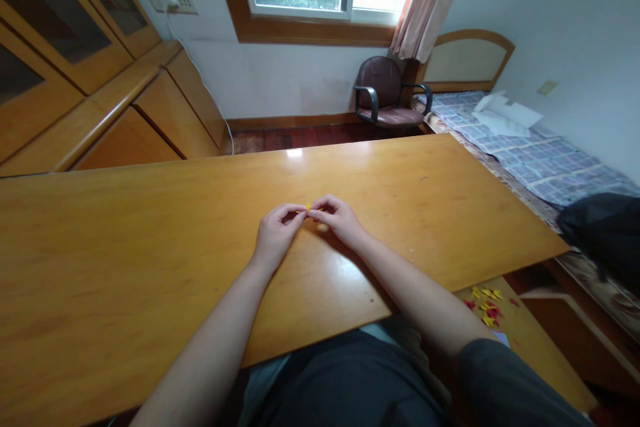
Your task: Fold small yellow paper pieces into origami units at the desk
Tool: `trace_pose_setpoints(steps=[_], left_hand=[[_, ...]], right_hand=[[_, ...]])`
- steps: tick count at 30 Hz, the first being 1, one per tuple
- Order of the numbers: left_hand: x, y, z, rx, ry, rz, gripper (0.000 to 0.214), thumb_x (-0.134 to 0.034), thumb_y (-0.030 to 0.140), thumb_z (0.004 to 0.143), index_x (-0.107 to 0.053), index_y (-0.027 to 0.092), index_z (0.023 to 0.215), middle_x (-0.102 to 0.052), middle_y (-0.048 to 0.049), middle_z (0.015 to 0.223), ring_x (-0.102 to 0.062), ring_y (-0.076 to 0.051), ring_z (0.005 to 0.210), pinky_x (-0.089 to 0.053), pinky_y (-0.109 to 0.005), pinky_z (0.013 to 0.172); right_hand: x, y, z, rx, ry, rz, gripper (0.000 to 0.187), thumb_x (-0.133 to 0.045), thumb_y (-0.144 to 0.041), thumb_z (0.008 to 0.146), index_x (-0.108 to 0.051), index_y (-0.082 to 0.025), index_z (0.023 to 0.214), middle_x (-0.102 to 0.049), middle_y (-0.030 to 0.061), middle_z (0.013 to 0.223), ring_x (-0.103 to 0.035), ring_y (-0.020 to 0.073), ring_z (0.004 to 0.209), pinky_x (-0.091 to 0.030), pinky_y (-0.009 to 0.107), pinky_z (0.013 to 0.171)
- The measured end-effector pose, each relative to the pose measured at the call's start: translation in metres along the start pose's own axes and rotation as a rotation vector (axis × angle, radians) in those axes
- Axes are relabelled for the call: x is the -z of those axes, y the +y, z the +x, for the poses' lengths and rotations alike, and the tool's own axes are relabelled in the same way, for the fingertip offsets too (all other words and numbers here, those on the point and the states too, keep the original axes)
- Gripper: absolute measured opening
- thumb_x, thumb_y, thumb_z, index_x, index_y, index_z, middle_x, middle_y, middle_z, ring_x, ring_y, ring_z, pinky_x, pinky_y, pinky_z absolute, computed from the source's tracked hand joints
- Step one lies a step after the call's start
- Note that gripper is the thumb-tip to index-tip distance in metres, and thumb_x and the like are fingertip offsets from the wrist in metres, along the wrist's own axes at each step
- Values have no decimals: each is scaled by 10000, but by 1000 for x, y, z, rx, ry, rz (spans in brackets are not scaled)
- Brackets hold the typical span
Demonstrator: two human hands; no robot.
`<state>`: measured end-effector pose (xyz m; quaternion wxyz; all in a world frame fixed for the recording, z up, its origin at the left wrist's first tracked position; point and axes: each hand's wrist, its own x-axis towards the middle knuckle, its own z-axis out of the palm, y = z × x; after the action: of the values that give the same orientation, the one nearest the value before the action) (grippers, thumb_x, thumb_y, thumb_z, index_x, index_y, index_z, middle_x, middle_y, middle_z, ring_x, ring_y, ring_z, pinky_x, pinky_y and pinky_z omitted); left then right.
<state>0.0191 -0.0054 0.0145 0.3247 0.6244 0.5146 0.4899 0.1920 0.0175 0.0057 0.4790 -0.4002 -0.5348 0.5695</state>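
Observation:
My left hand (277, 232) and my right hand (341, 219) meet above the middle of the wooden table (150, 247). Both are closed in a pinch, thumb against fingertips. Between them is a small yellow piece (309, 207) that looks like folded paper. Its tip pokes up between the fingertips, and the fingers cover most of the rest. The piece is too small to make out its exact shape.
Several small yellow and red pieces (487, 307) lie on a lower wooden surface (545, 353) at the right, below the table edge. A brown armchair (383, 90) stands beyond the table. To the right are a bed (540, 160) and a black bag (600, 230).

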Motion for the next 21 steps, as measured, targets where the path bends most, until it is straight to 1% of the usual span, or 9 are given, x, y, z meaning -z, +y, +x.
trace_pose_setpoints(steps=[5,8,10,15,18,21], left_hand=[[0,-9,1,24,-40,-41,235,-717,414,809,-744,193,882,-763,-58,908,-702,-200,844,-544,-307,812],[0,-12,2,68,-37,-81,243,-741,417,786,-746,190,875,-759,-53,886,-695,-195,822,-542,-309,808],[-1,-14,3,132,-32,-179,263,-764,422,764,-740,183,871,-757,-49,868,-696,-190,811,-549,-315,818],[-1,-11,5,313,-60,-528,338,-824,433,697,-709,162,864,-757,-53,879,-719,-188,821,-571,-368,887],[0,-8,5,392,-84,-628,344,-858,404,653,-699,162,839,-754,-52,859,-723,-177,795,-585,-356,869],[2,-6,4,442,-122,-681,324,-861,378,654,-698,166,837,-746,-43,816,-716,-159,746,-594,-321,807]], right_hand=[[0,0,0,42,-7,-8,291,-814,-404,700,-661,-183,812,-690,-1,775,-624,130,718,-486,265,707],[0,2,0,40,-26,-10,300,-819,-408,697,-664,-184,823,-696,0,779,-627,129,709,-489,265,703],[1,3,0,26,-33,-5,326,-830,-415,682,-673,-187,853,-705,3,790,-634,132,715,-497,269,709],[4,1,1,0,-76,76,408,-859,-410,642,-694,-202,952,-735,21,902,-659,151,814,-527,291,773],[8,1,2,5,-87,91,379,-840,-406,669,-708,-213,967,-733,21,927,-653,150,815,-529,302,790],[10,2,3,56,-77,31,317,-797,-403,728,-725,-225,981,-715,14,932,-626,137,789,-518,295,777]])
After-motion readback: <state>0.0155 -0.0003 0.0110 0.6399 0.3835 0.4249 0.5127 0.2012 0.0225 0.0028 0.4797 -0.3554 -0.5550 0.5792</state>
